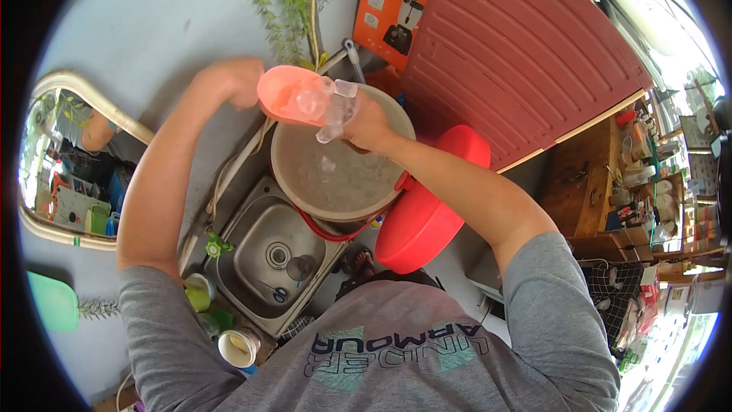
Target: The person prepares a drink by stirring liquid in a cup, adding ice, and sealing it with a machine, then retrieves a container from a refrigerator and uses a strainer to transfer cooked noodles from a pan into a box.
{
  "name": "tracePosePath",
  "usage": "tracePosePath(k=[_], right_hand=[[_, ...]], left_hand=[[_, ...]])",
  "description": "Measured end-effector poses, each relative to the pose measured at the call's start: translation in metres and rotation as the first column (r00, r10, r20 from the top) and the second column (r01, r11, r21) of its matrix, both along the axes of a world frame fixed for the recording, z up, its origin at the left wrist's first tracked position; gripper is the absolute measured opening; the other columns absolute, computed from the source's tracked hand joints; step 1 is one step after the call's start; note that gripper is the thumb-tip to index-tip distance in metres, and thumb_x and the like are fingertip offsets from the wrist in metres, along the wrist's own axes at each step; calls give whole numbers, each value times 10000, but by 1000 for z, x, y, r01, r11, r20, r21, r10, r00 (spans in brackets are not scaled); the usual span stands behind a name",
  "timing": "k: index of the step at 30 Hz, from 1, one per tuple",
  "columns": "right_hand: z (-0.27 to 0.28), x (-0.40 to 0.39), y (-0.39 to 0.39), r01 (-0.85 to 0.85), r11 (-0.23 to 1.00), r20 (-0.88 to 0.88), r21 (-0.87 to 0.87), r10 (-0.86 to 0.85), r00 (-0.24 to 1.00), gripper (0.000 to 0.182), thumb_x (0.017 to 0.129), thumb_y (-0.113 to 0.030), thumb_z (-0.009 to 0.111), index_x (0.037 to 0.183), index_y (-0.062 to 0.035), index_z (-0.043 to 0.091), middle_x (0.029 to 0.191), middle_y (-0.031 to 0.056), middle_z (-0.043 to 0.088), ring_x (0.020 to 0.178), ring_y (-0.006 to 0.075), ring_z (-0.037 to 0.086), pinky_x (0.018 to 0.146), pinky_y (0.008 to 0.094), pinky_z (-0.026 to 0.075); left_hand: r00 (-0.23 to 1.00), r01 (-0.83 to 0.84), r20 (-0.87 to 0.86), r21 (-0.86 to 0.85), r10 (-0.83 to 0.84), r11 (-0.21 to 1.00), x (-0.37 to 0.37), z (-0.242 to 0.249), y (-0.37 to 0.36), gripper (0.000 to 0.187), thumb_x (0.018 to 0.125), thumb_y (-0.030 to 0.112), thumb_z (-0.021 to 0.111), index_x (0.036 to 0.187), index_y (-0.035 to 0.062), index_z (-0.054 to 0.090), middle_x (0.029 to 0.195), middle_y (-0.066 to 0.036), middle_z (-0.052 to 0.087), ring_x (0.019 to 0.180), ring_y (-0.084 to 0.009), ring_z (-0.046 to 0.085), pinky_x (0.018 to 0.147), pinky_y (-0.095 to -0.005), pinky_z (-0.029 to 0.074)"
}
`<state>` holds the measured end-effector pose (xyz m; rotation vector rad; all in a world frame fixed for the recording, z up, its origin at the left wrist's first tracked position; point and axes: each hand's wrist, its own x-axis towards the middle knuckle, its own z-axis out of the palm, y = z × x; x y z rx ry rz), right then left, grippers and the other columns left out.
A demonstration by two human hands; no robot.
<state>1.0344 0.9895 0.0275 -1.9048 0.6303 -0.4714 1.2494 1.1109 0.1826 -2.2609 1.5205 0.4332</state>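
Note:
My left hand (242, 84) is closed at the left end of a pink-orange plastic container (276, 98), held tilted above a big round tub. Its handle, if it has one, is blurred. My right hand (370, 127) is at the container's mouth, with clear chunks that look like ice (335, 111) at its fingers. Some of the fingers are hidden behind the chunks. Below both hands stands the tub (284, 175), pale inside with a red outer rim, holding clear pieces and perhaps water. A red round lid (415, 233) leans against its right side, under my right forearm.
A steel sink (238, 248) with scissors (279, 293) and a strainer-like item (298, 268) sits left of the tub. A green tap handle (218, 245) is at its edge. A dark red ridged panel (503, 53) rises behind, beside an orange box (385, 11). A mirror (84, 152) hangs left.

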Motion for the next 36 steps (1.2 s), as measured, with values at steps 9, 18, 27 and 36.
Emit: tracePosePath(k=[9, 18, 27, 36], right_hand=[[-5, 0, -14, -7, 1000, 152, 29, 2, 988, 822, 623, -145, 931, 1323, -34, 513, 1198, 90, 638, 1106, 190, 616, 952, 314, 492], [25, -30, -27, -114, 940, 449, 322, -46, 892, 789, 664, -30, 924, 1324, -43, 492, 1260, 68, 572, 1179, 160, 564, 1031, 321, 468], [107, -113, -34, 87, 950, 499, 299, -234, 834, 713, 651, 3, 908, 1249, -7, 519, 1162, 96, 622, 1020, 162, 643, 826, 320, 575], [104, -163, -22, 247, 935, 421, 254, -337, 842, 688, 671, -1, 891, 1252, -7, 522, 1135, 101, 642, 946, 156, 657, 746, 305, 578]], left_hand=[[928, 136, 361, -114, -86, 984, -53, 47, -18, 132, 690, -19, 641, 791, -5, 725, 874, -211, 726, 830, -404, 706, 718, -483, 567], [919, -146, 312, -301, 242, 942, -14, -9, 4, 199, 858, 157, 626, 941, 41, 765, 962, -204, 742, 926, -380, 727, 765, -484, 583], [1000, -17, 7, 228, 16, 973, -90, -398, -65, 273, 927, 136, 632, 1172, 77, 737, 1153, -124, 736, 1022, -319, 720, 796, -454, 591], [928, 213, -322, 49, -186, 976, -41, -500, -70, 262, 929, 152, 569, 1119, 76, 732, 1182, -184, 704, 1115, -372, 659, 942, -466, 536]])
